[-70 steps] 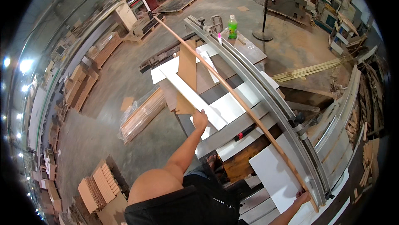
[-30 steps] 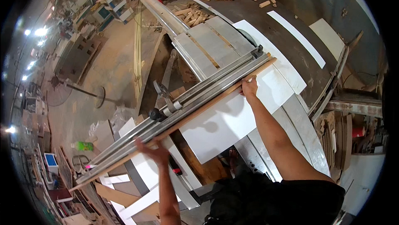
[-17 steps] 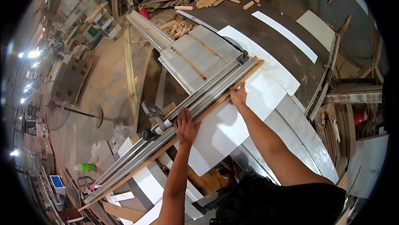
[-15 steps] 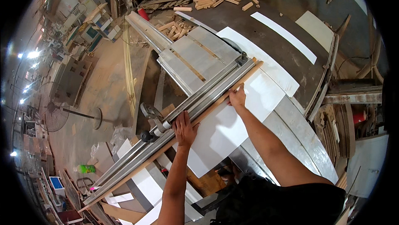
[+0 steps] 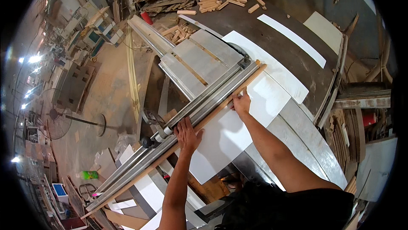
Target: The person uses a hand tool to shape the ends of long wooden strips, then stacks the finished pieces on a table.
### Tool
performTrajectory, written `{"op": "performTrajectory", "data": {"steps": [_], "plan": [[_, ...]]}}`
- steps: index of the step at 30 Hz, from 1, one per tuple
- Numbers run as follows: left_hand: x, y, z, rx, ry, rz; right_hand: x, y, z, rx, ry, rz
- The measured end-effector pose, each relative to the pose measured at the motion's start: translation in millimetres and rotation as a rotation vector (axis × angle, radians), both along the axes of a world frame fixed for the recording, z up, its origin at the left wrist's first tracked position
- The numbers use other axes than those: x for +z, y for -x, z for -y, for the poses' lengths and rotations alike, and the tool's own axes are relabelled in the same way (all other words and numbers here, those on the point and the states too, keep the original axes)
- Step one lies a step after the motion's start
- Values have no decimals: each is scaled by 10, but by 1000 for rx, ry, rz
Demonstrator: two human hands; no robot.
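Note:
A long wooden strip [image 5: 212, 118] lies along the metal fence [image 5: 223, 98] of a sliding table saw, running from lower left to upper right. Beside it a white board [image 5: 227, 134] rests flat on the saw's table. My left hand [image 5: 187, 135] lies across the strip and the fence, fingers stretched over the metal and thumb apart. Farther up, my right hand [image 5: 241, 103] has its fingers and thumb closed on the strip at the white board's edge; its fingertips are partly hidden.
A slotted metal sliding table [image 5: 202, 62] stands beyond the fence. To the right are a second white panel [image 5: 293, 86] and a dark table [image 5: 272, 39] bearing a white strip [image 5: 293, 36] and several wood blocks [image 5: 208, 5]. A stand fan [image 5: 55, 113] is at the left.
My left hand has shifted slightly left and down along the fence, and the right hand a little left. The view has moved slightly; the strip and board keep nearly the same place.

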State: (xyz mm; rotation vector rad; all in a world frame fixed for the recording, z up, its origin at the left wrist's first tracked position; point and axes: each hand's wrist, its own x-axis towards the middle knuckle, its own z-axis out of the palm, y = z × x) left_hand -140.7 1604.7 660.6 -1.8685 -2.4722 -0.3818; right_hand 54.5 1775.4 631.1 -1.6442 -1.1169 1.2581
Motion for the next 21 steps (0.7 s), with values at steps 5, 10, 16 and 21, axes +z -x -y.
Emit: {"op": "performTrajectory", "data": {"steps": [5, 10, 16, 21], "plan": [[-205, 47, -8, 36, -115, -31, 74, 82, 10, 14, 9, -9], [-221, 23, -14, 35, -83, -48, 136, 61, -8, -41, 18, -25], [-214, 48, 7, 30, -106, -64, 89, 83, -31, -32, 25, -11], [-225, 53, 10, 22, -121, -65, 90, 73, -21, -37, 31, -24]]}}
